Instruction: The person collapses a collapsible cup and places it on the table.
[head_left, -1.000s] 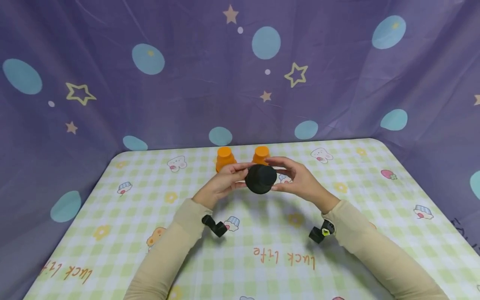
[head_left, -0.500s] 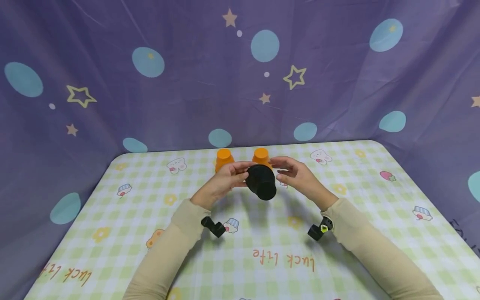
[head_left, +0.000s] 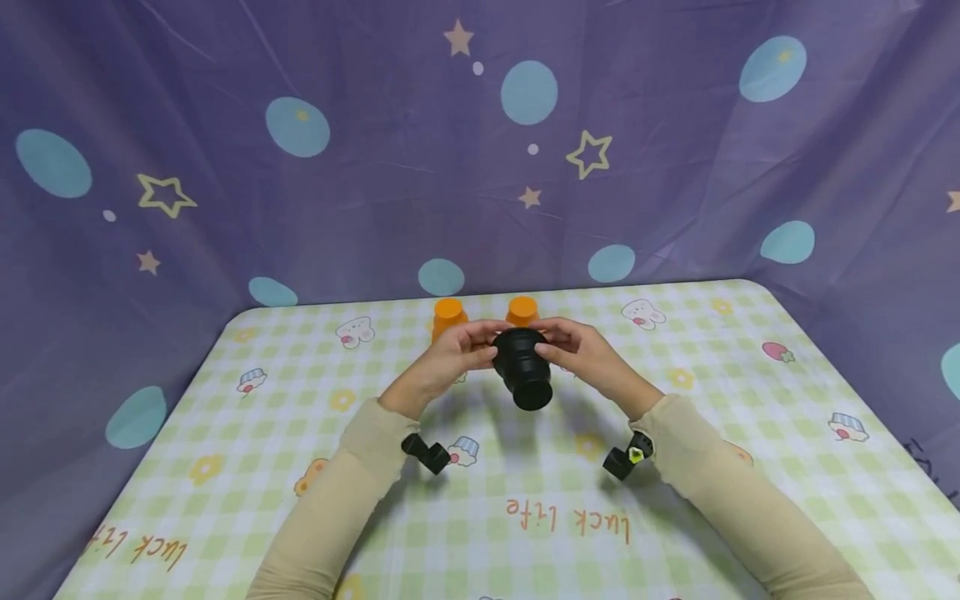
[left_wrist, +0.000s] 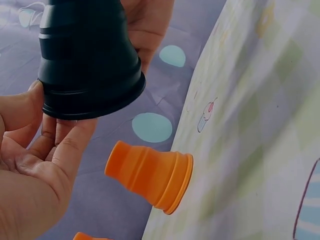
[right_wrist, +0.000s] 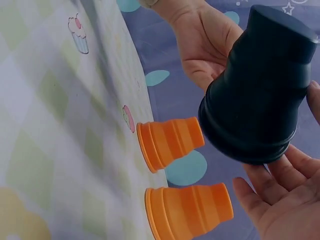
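Observation:
A black stepped cup (head_left: 525,367) is held above the table, its narrow closed end tilted down towards me in the head view. My left hand (head_left: 450,354) grips its wide rim from the left. Opposite it, my right hand (head_left: 588,354) has its thumb on the cup's side and its fingers behind the rim. The left wrist view shows the left thumb on the black cup (left_wrist: 87,65), with fingers under the rim. In the right wrist view, the right fingers (right_wrist: 270,185) lie along the rim of the black cup (right_wrist: 255,90).
Two orange stepped cups (head_left: 449,315) (head_left: 522,309) stand upside down on the checkered tablecloth (head_left: 420,533) just beyond my hands. A purple patterned curtain (head_left: 375,225) rises behind the table's far edge.
The black cup's narrow end has tipped downward towards me. My right hand moved off the cup, then came back to it; the left hand kept hold.

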